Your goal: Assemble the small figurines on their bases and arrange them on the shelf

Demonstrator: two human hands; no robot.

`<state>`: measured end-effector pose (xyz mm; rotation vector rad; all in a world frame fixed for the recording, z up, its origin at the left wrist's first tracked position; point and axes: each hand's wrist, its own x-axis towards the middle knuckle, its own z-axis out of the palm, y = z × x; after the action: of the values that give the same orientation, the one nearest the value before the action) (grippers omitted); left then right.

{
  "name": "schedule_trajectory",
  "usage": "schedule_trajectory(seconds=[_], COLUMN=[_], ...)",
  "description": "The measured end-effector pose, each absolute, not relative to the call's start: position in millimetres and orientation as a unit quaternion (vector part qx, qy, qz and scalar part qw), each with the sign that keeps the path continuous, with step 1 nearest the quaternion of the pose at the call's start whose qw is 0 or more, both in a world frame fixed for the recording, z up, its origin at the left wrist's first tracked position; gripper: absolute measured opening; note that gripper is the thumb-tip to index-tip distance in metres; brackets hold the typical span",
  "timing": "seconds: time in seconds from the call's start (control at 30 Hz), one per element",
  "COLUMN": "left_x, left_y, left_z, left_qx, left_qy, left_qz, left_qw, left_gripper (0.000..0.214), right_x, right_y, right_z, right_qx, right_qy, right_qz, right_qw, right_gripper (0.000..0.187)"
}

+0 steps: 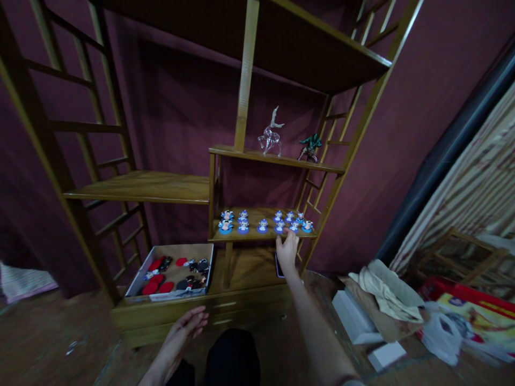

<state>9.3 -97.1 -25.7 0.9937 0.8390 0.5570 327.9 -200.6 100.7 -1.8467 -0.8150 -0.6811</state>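
The right hand [287,252] reaches up with its grip released, fingers spread, tips at the front edge of a small wooden shelf [257,234], just below the blue-based figurines [262,225] standing there in two rows. The left hand [187,324] hangs low by the cabinet base, its grip released too, holding nothing. Beside it lies an open box [177,294] of red and black pieces.

Your right hand [287,253] at the low shelf's [257,235] front edge, blue figurines [262,225] lining that edge with narrow gaps between, bare wood behind the middle one, upper board [281,159] close overhead, slanted rail [328,206] hemming your right, room for you above the wide left shelf [140,187]
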Motion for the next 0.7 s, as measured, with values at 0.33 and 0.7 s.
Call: schedule_trajectory(seconds=[0.33,0.7], left_x=[7,6], left_y=[-92,-93], left_z=[-34,-38], left_qx=[0.456,0.446], left_qy=[0.37,0.371], left_qz=[0.258,0.261], left_qw=[0.767,0.771], left_gripper=[0.044,0.047], right_x=[275,262], right_y=[-158,-107], right_z=[115,130], right_qx=[-0.728,-0.801], right_qy=[-0.437,-0.412], right_qz=[-0.215,-0.186], right_qw=[0.483,0.393], right_gripper=[0.028,0.039])
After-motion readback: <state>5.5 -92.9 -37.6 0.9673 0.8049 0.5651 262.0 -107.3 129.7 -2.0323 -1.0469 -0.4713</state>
